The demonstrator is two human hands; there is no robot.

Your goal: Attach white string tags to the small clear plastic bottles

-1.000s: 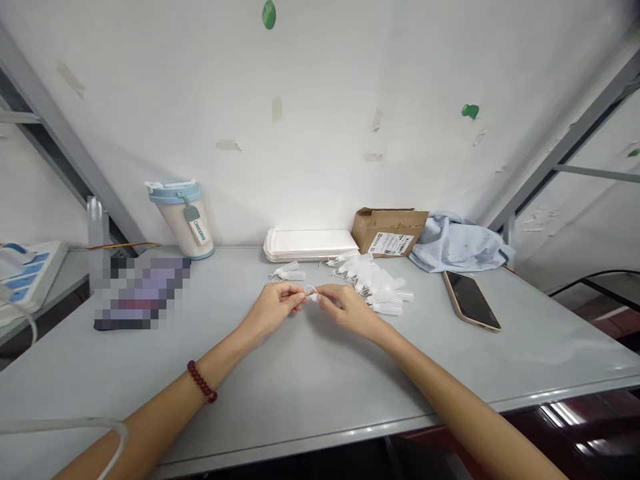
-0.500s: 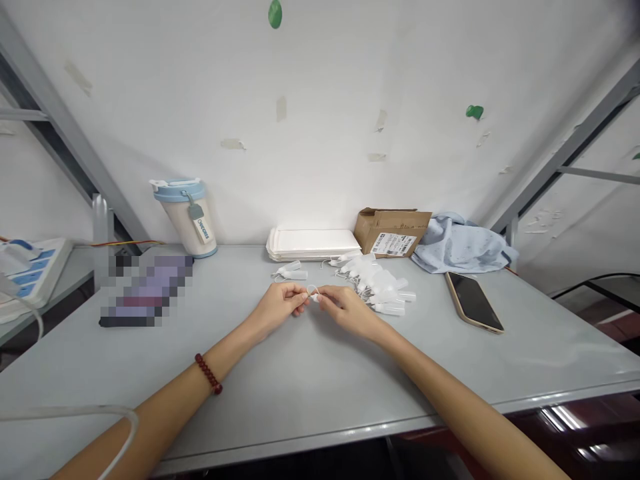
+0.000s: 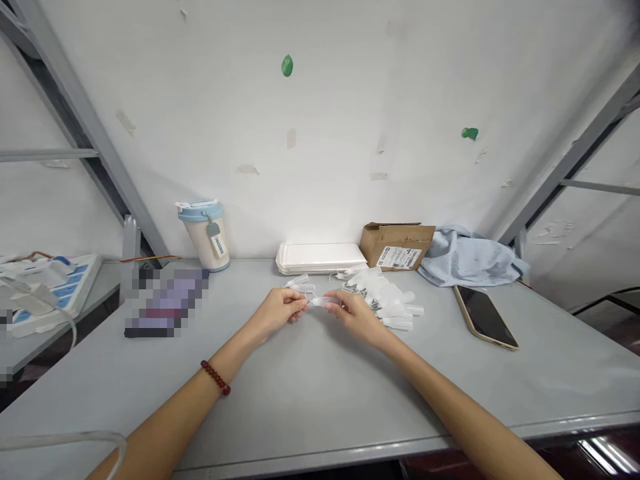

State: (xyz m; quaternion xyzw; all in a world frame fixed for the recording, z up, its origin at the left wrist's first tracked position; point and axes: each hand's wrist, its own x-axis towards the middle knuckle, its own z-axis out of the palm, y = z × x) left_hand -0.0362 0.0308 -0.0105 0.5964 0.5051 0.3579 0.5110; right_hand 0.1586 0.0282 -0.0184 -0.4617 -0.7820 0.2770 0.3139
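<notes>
Holding a little translucent bottle (image 3: 319,302) sideways over the grey table (image 3: 310,393), pinching its thin tip end in the left hand (image 3: 277,310) and gripping the body with thumb and fingers of the right hand (image 3: 359,319), so basically right between the two. Seeing a pretty messy pile of similar bottles (image 3: 380,287) just beyond the right hand, plus a flat white stack (image 3: 323,255) and a cardboard box (image 3: 397,240) at the back, phone (image 3: 486,317) off to the right.

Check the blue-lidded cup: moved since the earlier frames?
No. Judged against the tape patch on the wall, the blue-lidded cup keeps its place, left of the white stack; only the whole view shifted.
</notes>
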